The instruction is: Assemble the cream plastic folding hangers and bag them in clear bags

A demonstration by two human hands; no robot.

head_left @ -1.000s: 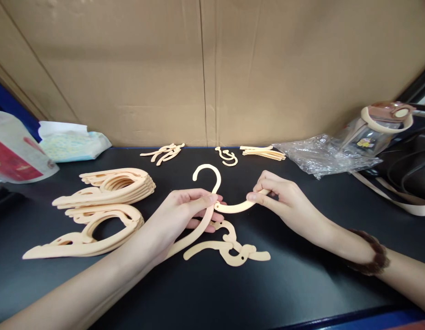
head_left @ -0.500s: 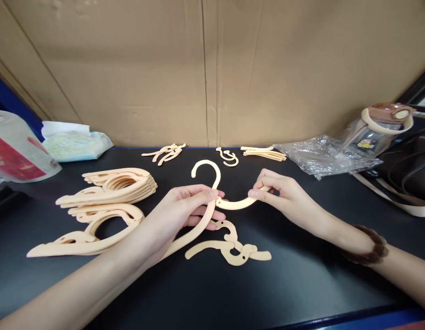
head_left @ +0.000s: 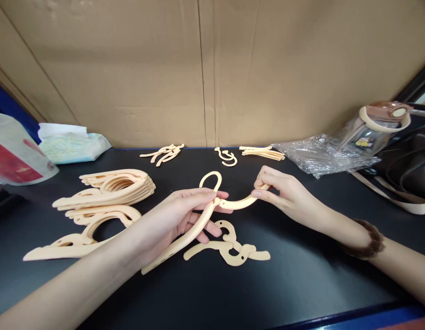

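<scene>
Between thumb and fingers, my left hand (head_left: 188, 211) grips a cream plastic hanger hook piece (head_left: 195, 231), with its hook upward and its long arm slanting down to the left. My right hand (head_left: 281, 195) pinches the outer end of a curved hanger arm (head_left: 238, 203). The round inner end of that arm meets the hook piece beside my left thumb; whether they are joined I cannot tell. Several flat loose hanger parts (head_left: 233, 247) lie overlapping on the black table below my hands. Left of my left hand are stacks of folded hangers (head_left: 105, 188).
At the back lie small piles of hanger parts: arms (head_left: 164, 153), hooks (head_left: 228, 157) and straight pieces (head_left: 263, 152). A tissue pack (head_left: 73, 146) and a white-and-red container (head_left: 18, 151) stand left. Clear plastic wrap (head_left: 318, 156) and a water bottle (head_left: 373, 128) are right.
The hook piece has tilted and turned in my left hand, so its hook sits lower. The curved arm has rotated slightly in my right hand. The view has shifted a little.
</scene>
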